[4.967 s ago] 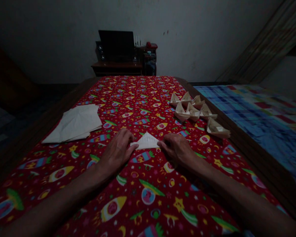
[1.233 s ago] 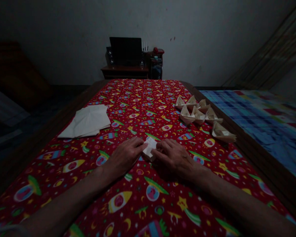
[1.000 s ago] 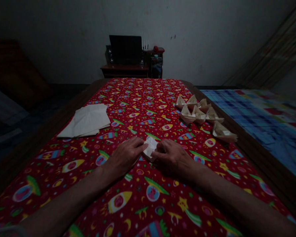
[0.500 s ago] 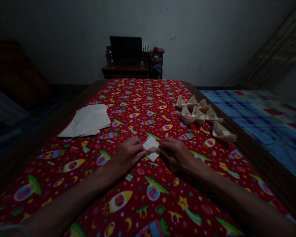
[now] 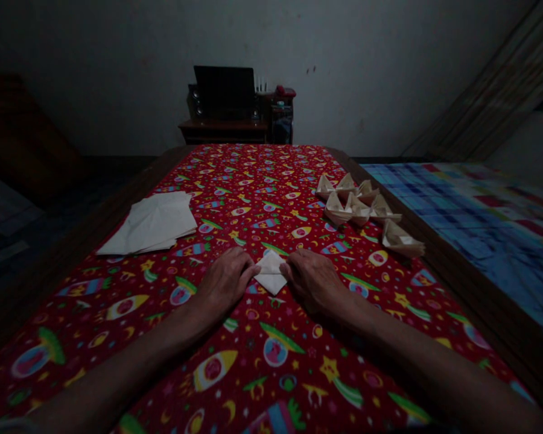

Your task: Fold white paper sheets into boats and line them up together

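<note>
A small folded white paper (image 5: 270, 274), diamond shaped, lies flat on the red patterned tablecloth (image 5: 262, 199) in the middle. My left hand (image 5: 226, 280) rests on the cloth with its fingertips pinching the paper's left corner. My right hand (image 5: 314, 280) mirrors it and pinches the right corner. Both forearms lie along the table towards me.
A stack of flat white paper sheets (image 5: 151, 223) lies at the left. Several folded paper boats (image 5: 362, 205) sit near the table's right edge. A blue checked bed cover (image 5: 470, 211) lies beyond that edge. A dark cabinet with a screen (image 5: 235, 108) stands by the far wall.
Five seconds ago the paper was a wide flat triangle held at both ends. It has since been folded into a small diamond, and in the last second it was laid flat between my fingertips.
</note>
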{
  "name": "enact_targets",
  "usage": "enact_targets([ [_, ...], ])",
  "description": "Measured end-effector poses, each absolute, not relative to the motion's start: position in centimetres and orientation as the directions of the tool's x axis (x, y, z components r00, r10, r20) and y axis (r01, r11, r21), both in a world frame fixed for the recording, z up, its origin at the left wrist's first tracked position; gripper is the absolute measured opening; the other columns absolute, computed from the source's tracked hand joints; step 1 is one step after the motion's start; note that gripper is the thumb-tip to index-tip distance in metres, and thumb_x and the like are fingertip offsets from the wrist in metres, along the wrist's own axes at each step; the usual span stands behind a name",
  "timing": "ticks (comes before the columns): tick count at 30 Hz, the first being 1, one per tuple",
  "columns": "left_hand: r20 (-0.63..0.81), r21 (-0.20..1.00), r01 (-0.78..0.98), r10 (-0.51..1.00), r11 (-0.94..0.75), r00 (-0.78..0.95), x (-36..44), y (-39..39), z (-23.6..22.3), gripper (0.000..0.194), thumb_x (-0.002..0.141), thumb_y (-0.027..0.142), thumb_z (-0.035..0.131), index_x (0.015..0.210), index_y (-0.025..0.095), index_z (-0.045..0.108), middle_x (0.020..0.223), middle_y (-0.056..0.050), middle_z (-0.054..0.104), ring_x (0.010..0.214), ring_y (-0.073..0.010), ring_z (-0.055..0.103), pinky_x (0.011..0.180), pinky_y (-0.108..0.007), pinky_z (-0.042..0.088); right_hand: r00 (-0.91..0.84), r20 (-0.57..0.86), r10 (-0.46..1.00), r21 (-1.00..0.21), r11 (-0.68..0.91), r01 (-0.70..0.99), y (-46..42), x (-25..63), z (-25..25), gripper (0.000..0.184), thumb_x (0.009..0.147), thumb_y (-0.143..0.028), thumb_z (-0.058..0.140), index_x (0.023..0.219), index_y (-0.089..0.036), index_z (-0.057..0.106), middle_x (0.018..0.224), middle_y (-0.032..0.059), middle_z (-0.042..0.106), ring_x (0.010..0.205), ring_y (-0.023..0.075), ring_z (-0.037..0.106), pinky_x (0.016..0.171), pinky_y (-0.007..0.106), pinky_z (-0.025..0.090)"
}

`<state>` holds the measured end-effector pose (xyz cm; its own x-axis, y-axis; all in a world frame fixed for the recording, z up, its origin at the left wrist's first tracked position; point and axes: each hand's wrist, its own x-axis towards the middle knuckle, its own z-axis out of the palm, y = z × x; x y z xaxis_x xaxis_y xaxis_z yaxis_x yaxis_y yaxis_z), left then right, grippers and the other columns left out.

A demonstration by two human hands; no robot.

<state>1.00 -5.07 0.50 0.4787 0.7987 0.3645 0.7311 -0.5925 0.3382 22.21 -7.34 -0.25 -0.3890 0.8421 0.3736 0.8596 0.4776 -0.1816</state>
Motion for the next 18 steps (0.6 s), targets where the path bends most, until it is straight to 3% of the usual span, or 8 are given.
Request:
enact_targets([
  [10, 0.342, -0.033, 0.842, 0.786, -0.538, 0.515, 1.4, -5.1, 0.1, 0.022, 0.092, 0.03, 0.042, 0.078, 0.018, 0.054, 0.079, -0.004, 0.057, 0.077, -0.0179, 0.054, 0.07, -0.029, 0.042, -0.369, 0.414, 0.832, -0.036, 0.42, 0.907, -6.2, 22.0, -1.3, 0.028, 0.093, -0.031, 0.038, 0.075, -0.016, 0.054, 0.063, 0.001, 0.051, 0.054, 0.0123, 0.036, 0.054, 0.028, 0.017],
  [18, 0.322, 0.027, 0.846, 0.806, -0.532, 0.497, 1.4, -5.0, 0.6, 0.022, 0.092, 0.033, 0.043, 0.08, 0.019, 0.054, 0.078, -0.002, 0.059, 0.075, -0.0172, 0.057, 0.066, -0.027, 0.041, -0.37, 0.314, 0.874, -0.044, 0.403, 0.914, -6.2, 21.8, -0.3, 0.024, 0.09, -0.027, 0.041, 0.075, -0.016, 0.057, 0.062, 0.0015, 0.054, 0.053, 0.012, 0.038, 0.053, 0.027, 0.017],
])
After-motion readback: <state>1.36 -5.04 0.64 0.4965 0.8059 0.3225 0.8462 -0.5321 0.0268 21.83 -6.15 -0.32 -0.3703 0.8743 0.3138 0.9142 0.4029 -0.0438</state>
